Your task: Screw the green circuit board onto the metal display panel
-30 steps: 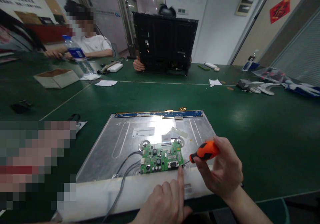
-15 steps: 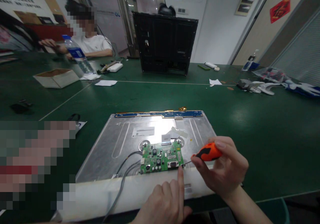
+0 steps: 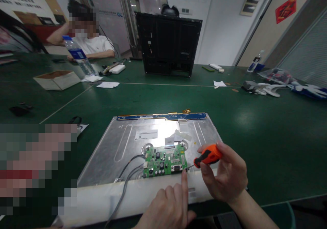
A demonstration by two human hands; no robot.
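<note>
My right hand [image 3: 226,174] grips an orange-and-black screwdriver [image 3: 209,154] by its handle. The shaft slants down to the left, its tip at the lower right corner of a green circuit board [image 3: 158,159]. That same corner is where the stretched index finger of my left hand [image 3: 167,203] touches; the other fingers are curled, with nothing seen in them. The board lies on the metal back of a display panel [image 3: 102,161], with a blue strip board [image 3: 153,117] along its far edge. Grey and black cables [image 3: 125,188] run from the board's left side.
A black monitor housing [image 3: 170,45] stands upright across the green table [image 3: 255,126]. Farther left are an open box [image 3: 57,80] and a water bottle [image 3: 80,57]. Gloves [image 3: 263,87] and a plastic bag [image 3: 276,75] lie at right. A person in a white shirt sits opposite.
My right hand has shifted slightly left and down, with the screwdriver handle turned in its fingers; the tip stays at the corner. My left hand keeps its place. The person opposite has raised an arm.
</note>
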